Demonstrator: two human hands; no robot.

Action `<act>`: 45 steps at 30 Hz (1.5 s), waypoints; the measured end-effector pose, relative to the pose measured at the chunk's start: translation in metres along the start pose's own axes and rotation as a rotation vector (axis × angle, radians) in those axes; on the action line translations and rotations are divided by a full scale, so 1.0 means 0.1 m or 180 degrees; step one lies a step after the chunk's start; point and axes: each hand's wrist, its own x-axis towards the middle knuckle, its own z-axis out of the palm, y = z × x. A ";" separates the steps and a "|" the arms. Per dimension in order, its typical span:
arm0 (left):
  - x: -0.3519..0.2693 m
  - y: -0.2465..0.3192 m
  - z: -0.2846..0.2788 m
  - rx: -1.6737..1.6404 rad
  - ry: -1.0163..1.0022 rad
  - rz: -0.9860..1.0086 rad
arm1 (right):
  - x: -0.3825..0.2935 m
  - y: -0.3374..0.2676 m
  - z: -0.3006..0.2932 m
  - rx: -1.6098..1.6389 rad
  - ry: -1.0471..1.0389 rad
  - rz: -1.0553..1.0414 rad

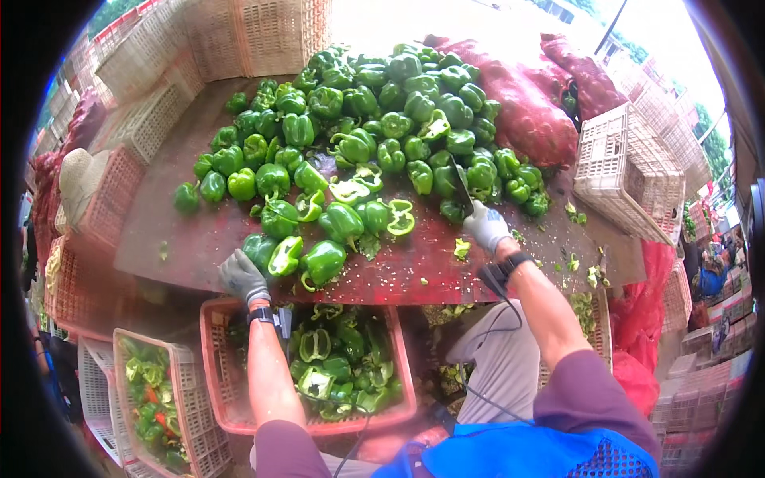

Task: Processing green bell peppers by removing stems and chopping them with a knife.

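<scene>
My right hand (487, 227), in a pale glove, grips a knife (461, 182) with its dark blade angled up and away over the near side of the pepper pile. Near the table's front left edge is my left hand (244, 278), also gloved, its fingers curled beside a whole green bell pepper (260, 250). Whether those fingers hold anything is hidden. Just right of it lie a cut pepper piece (285, 256) and a whole pepper (323, 263) with a curved stem. Pepper halves (349, 191) and a cut pepper ring (400, 217) rest farther in.
A heap of green peppers (388, 95) covers the table's back. Red mesh sacks (514, 101) and a tilted plastic crate (627, 167) stand at right. Below the edge sits a pink crate (408, 382) of cut peppers; another crate (188, 382) is at left. A cable hangs from my right wrist.
</scene>
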 end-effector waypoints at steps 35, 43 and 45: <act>-0.03 -0.16 0.05 -0.0139 0.0029 -0.0129 | 0.07 1.21 -0.91 -0.1682 -0.0753 -0.0435; -0.04 -0.20 0.10 -0.0134 -0.0131 -0.0214 | 0.13 0.93 -1.02 -0.0108 0.0336 -0.0097; -0.04 -0.24 0.09 -0.0085 -0.0034 -0.0237 | 0.13 0.78 -1.05 0.0404 0.0457 -0.0050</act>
